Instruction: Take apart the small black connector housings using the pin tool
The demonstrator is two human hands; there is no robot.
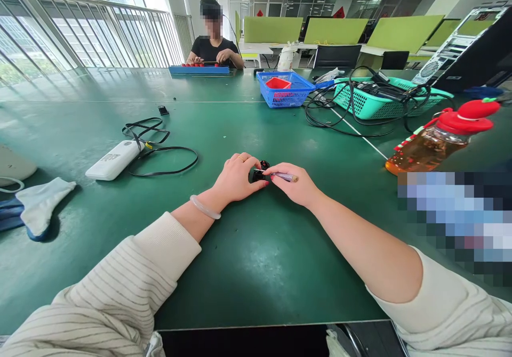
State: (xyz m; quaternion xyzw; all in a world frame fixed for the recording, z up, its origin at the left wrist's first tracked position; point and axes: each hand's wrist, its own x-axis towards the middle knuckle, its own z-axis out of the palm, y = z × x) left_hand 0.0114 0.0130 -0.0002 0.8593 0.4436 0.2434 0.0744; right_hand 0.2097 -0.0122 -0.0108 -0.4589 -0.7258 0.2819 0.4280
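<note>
My left hand (237, 177) rests on the table with its fingers closed round a small black part (258, 176), whose exact kind I cannot make out. My right hand (296, 186) pinches a small screwdriver (286, 177) with a translucent purplish handle and a tan end. It lies nearly level, its thin shaft pointing left into the black part. The contact at the tip is too small to see clearly. Just beyond the fingers sits another dark piece (264, 164) with reddish spots, partly hidden; whether it joins the black part I cannot tell.
On the green table (256, 272), a white power bank (116, 160) with a black cable and a glove (46, 202) lie left. A blue basket (284, 98), a teal basket (360, 106) with cables and a red-lidded bottle (432, 146) stand right. Across sits a person (214, 48) working at a blue tray.
</note>
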